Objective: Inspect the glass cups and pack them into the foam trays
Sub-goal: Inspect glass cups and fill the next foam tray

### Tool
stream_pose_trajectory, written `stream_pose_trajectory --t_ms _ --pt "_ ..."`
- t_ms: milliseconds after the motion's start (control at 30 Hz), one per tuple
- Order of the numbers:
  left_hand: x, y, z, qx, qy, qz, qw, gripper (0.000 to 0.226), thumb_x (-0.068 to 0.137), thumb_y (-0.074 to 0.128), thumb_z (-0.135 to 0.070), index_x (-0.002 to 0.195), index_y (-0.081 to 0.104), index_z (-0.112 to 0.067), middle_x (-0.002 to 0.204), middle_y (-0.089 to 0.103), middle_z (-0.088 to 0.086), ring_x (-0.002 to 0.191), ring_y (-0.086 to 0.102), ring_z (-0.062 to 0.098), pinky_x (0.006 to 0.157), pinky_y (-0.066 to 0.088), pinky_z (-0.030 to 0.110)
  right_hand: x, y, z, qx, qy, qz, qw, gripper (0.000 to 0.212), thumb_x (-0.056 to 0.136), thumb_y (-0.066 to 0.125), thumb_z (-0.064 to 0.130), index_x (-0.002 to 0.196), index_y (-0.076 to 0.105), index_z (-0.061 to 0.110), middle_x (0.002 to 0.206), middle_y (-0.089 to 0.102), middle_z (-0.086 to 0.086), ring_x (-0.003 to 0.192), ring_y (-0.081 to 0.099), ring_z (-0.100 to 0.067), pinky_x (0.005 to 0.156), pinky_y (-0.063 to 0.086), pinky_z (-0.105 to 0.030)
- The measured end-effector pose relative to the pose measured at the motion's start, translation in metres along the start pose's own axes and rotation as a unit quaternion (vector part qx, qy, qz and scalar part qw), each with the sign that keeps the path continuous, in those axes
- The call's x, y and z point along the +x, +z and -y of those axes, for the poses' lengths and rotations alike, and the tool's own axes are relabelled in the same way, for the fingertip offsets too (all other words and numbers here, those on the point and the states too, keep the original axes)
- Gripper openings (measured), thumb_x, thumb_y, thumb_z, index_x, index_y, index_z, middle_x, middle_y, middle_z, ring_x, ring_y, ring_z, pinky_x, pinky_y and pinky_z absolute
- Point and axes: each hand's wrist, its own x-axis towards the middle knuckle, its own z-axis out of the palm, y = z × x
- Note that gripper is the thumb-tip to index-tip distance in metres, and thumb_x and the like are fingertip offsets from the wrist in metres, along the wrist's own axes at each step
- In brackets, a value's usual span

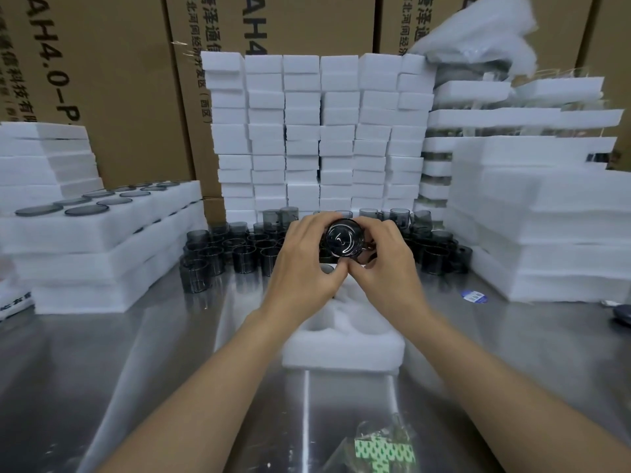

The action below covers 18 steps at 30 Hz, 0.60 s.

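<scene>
Glass fills the gap between your hands: you hold one smoky cup (343,238) raised above the foam tray (343,349), its round end turned toward your face. Your left hand (305,259) curls round the cup's left side with the thumb tucked below it, and your right hand (384,259) curls round the right side, thumb likewise underneath, so both hands grasp the same cup and the two thumbs nearly meet. The tray lies on the steel table (136,387) directly beneath your wrists, and your hands hide much of it; the round pockets you can see in its near part hold nothing. Just behind the tray a crowd of loose grey cups (235,250) stands upright on the table, spreading to both sides of your hands. Left of the tray rests a pile of filled trays (102,240) with dark round cup ends showing in the top layer. Right of the tray sits another stack of foam sheets (546,233), and a small blue sticker (473,296) lies on the table near its foot. Behind the loose cups rises a wall of white foam blocks (317,131), with brown cartons (119,80) behind that. Nearer to you than the tray lies a crumpled clear wrapper with a green pattern (382,448).
</scene>
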Motion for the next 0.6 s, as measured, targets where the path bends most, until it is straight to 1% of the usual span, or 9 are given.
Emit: stream_pose_trajectory --t_ms 67,133,233,333,467,533,600 --pt "0.0006 0.0000 0.0012 -0.001 0.002 0.001 1.000 0.069 0.078 0.081 -0.010 0.139 0.056 -0.032 0.133 0.057 -0.022 0.126 0.053 0.006 0.107 0.040 0.016 0.0005 0.0000 -0.0010 -0.003 0.000 0.002 1.000 0.064 0.081 0.082 0.008 0.130 0.059 0.041 0.107 0.050 0.026 0.090 0.064 -0.003 0.079 0.051 -0.018" --pt "0.0013 0.0001 0.0029 -0.007 0.003 0.004 1.000 0.069 0.078 0.080 -0.009 0.138 0.057 -0.031 0.132 0.057 -0.018 0.127 0.054 0.009 0.105 0.047 0.025 0.0008 0.0002 -0.0016 -0.007 -0.006 0.001 1.000 0.063 0.081 0.081 0.007 0.129 0.058 0.042 0.107 0.050 0.023 0.091 0.064 -0.005 0.080 0.053 -0.021" --pt "0.0007 -0.0005 0.0025 -0.019 -0.003 0.009 1.000 0.069 0.079 0.079 -0.011 0.139 0.055 -0.033 0.130 0.057 -0.020 0.125 0.056 0.010 0.098 0.054 0.034 0.0010 0.0002 -0.0017 -0.013 -0.014 -0.002 1.000 0.064 0.082 0.081 0.007 0.131 0.058 0.040 0.107 0.051 0.021 0.093 0.063 -0.005 0.081 0.055 -0.025" --pt "-0.0003 -0.0014 0.0006 -0.027 -0.010 0.010 1.000 0.069 0.081 0.079 -0.013 0.140 0.053 -0.038 0.129 0.059 -0.025 0.123 0.058 0.009 0.095 0.057 0.037 0.0001 -0.0006 0.0008 -0.021 -0.014 -0.006 1.000 0.064 0.082 0.082 0.008 0.132 0.057 0.039 0.108 0.050 0.022 0.094 0.062 -0.003 0.082 0.055 -0.027" --pt "-0.0003 0.0001 0.0005 -0.035 -0.023 0.003 0.999 0.071 0.082 0.081 -0.015 0.142 0.052 -0.040 0.129 0.060 -0.025 0.124 0.059 0.009 0.093 0.058 0.041 -0.0008 -0.0022 0.0035 -0.027 -0.018 -0.006 0.999 0.064 0.084 0.080 0.010 0.134 0.056 0.040 0.109 0.050 0.021 0.095 0.062 -0.004 0.082 0.056 -0.032" --pt "-0.0012 0.0009 0.0009 -0.044 -0.047 -0.009 0.998 0.073 0.084 0.082 -0.021 0.148 0.050 -0.038 0.133 0.060 -0.026 0.127 0.059 0.008 0.096 0.058 0.040 0.0001 -0.0020 0.0041 -0.029 -0.018 -0.006 0.999 0.064 0.086 0.079 0.013 0.138 0.054 0.040 0.113 0.053 0.018 0.095 0.062 -0.007 0.083 0.057 -0.036" --pt "-0.0022 0.0007 0.0004 -0.066 -0.080 -0.024 0.994 0.077 0.086 0.082 -0.030 0.154 0.047 -0.036 0.136 0.062 -0.023 0.128 0.060 0.007 0.097 0.058 0.039 0.0004 -0.0011 0.0042 -0.026 -0.023 -0.008 0.999 0.068 0.088 0.078 0.015 0.144 0.049 0.041 0.118 0.055 0.016 0.098 0.062 -0.009 0.083 0.058 -0.036"
